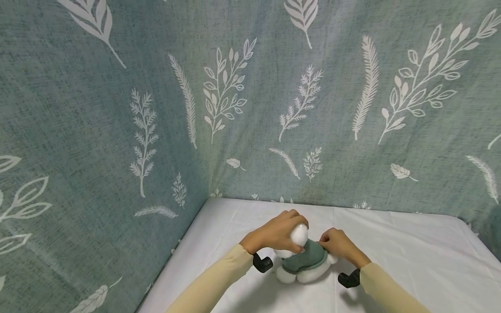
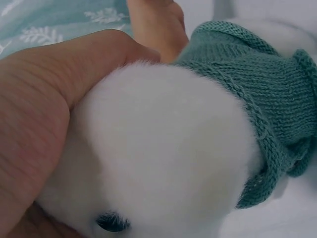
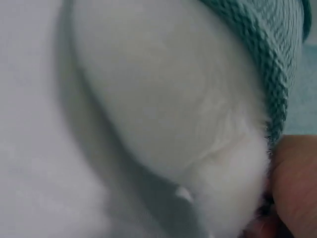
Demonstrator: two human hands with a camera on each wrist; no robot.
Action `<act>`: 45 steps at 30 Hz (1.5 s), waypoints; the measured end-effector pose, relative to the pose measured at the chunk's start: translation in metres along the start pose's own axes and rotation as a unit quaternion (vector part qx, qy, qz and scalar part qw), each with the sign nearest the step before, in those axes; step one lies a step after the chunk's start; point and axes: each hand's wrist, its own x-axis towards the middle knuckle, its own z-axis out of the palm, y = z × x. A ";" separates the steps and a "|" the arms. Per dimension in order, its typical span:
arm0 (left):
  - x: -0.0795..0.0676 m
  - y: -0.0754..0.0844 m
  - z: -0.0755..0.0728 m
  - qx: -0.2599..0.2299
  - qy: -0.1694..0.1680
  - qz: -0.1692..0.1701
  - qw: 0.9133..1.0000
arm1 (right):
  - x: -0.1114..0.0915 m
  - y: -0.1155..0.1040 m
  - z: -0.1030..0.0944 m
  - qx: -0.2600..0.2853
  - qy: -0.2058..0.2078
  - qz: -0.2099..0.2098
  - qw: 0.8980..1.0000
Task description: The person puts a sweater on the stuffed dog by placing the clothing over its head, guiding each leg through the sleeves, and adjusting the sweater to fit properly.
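A white plush toy in a green knitted sweater lies on the white-covered table. My left hand grips its furry head, thumb on one side and fingers around the other. A dark eye shows low in the left wrist view. At the toy's other end, my right hand pinches the edge of the sweater. The right wrist view has the rolled hem running along the toy's white furry body; the right fingertips are mostly hidden there.
The white sheet covers the table around the toy. Green fabric curtains with white leaf prints rise behind the table and along its left side. Black wrist cameras sit under both wrists, close over the sheet.
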 end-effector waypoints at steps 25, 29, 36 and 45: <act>-0.001 -0.009 -0.004 -0.029 -0.012 -0.019 0.999 | -0.072 -0.036 -0.006 0.090 -0.055 0.058 0.993; -0.003 -0.011 -0.003 -0.035 -0.010 -0.018 0.999 | -0.075 -0.033 -0.003 0.101 -0.056 0.064 0.991; -0.006 -0.013 -0.004 -0.063 -0.007 -0.021 0.998 | -0.066 -0.025 -0.004 0.113 -0.030 0.124 0.985; -0.003 -0.011 -0.001 -0.055 -0.007 -0.014 0.998 | -0.052 -0.025 -0.004 0.108 0.053 0.144 0.982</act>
